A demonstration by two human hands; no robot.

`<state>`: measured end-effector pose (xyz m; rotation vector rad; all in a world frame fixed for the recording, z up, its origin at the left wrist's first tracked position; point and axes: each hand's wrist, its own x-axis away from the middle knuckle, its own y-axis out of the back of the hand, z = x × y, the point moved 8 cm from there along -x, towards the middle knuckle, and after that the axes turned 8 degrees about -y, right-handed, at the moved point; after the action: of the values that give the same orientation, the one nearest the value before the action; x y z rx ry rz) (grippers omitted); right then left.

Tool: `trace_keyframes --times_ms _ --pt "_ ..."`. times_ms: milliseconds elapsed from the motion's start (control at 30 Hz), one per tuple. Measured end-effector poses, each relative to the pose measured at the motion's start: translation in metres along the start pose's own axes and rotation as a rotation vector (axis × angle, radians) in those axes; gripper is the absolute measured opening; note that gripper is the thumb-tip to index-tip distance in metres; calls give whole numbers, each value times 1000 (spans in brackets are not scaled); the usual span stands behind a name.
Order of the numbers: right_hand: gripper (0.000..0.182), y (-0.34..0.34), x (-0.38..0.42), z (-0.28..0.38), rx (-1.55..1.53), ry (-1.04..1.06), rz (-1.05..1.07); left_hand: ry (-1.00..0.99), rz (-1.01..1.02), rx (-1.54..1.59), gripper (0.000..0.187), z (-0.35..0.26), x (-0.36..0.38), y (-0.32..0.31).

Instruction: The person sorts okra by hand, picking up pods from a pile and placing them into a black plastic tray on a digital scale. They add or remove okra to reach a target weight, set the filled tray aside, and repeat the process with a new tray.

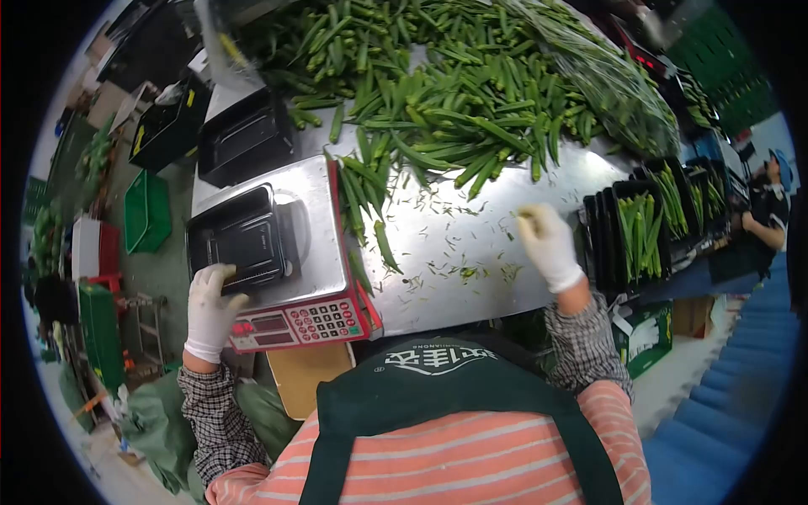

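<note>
My left hand (212, 310), in a white glove, is at the near edge of a black plastic tray (244, 240), thumb spread from the fingers and fingertips right at the rim. That tray has no okra in it and rests on the steel platform of a red scale (320, 321). Over the steel table (438, 303) is my right hand (549, 246), also gloved, its fingers curled together; I cannot tell what is between them. Beyond it lies a large heap of okra (480, 101), with loose pods (385, 246) beside the scale.
Black trays filled with okra (641, 236) stand in a row at the right. Another black tray (246, 139) sits behind the scale. Clear plastic film (619, 93) covers part of the heap. A co-worker (768, 206) stands at far right. Green crates (147, 212) are on the floor at left.
</note>
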<state>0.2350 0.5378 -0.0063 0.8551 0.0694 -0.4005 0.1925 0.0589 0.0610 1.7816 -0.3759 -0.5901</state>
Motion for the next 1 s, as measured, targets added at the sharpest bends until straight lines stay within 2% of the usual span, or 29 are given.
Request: trace_keyframes --times_ms 33,167,200,233,267,300,367,467,600,700,733,833,900,933,1000 --pt "14 -25 -11 15 -40 43 85 13 -27 -8 54 -17 -5 11" --pt "18 -123 -51 75 -69 278 307 0 -201 186 49 -67 -30 36" --pt "20 -147 -58 92 0 424 303 -18 -234 215 48 -78 -35 37" --pt "21 -166 -64 110 46 453 377 -24 -237 259 41 -90 -40 30" --pt "22 -192 -72 123 107 558 383 5 -227 363 38 -102 -46 18" --pt "26 -212 -81 137 197 594 446 14 -203 403 37 -113 -48 -1" --pt "30 -248 -98 155 225 666 425 -43 -125 495 40 -143 -56 -43" --pt "39 -291 -106 162 293 702 542 52 34 468 64 -168 -58 -115" --pt "56 -291 -101 146 386 617 769 324 -21 350 80 -159 -59 -172" --pt "49 -274 -86 130 460 686 748 548 51 254 81 -130 -65 -210" --pt "42 -258 -82 126 383 704 680 590 53 201 76 -128 -69 -217" --pt "35 -236 -77 95 601 654 861 312 51 367 68 -158 -81 -235" --pt "28 -212 -71 96 749 687 828 239 -48 562 57 -183 -81 -228" --pt "22 -203 -70 106 786 756 714 202 -92 518 56 -190 -80 -210" --pt "23 -213 -68 127 533 828 664 192 -169 453 56 -191 -71 -180"
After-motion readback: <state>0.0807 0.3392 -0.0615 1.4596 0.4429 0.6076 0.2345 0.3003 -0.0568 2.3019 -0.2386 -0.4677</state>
